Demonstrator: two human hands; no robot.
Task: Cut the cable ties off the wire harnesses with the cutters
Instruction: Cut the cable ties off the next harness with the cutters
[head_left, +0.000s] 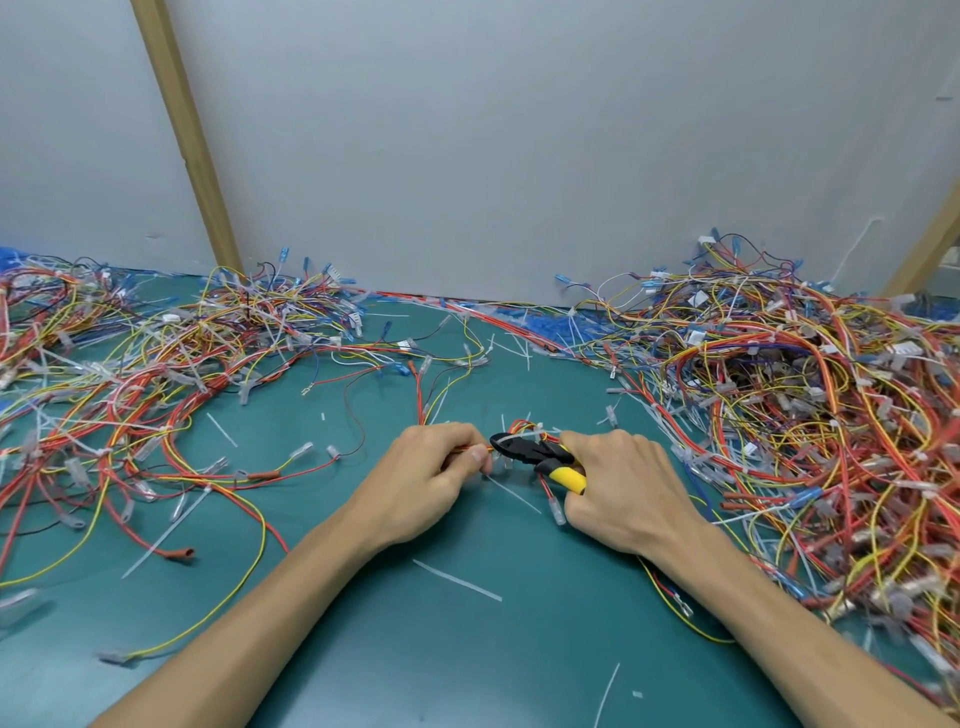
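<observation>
Cutters (524, 450), one pair, in right hand (623, 488); left hand (431, 467) pinches one harness (522, 427).

A green table (395, 649) bears tangled wire harnesses (810, 405) at both sides; cut cable ties (457, 580) lie scattered between.

Bright, even, diffuse light fills the scene and seems to come from above; the grey wall (519, 130) shows no glare. Only soft, faint shadows lie on the green table (415, 649) beneath the arms (270, 613). The wide lens bows the wooden posts (182, 130) outward. The middle is sharp, while the wires (779, 415) smear toward the lower corners.
</observation>
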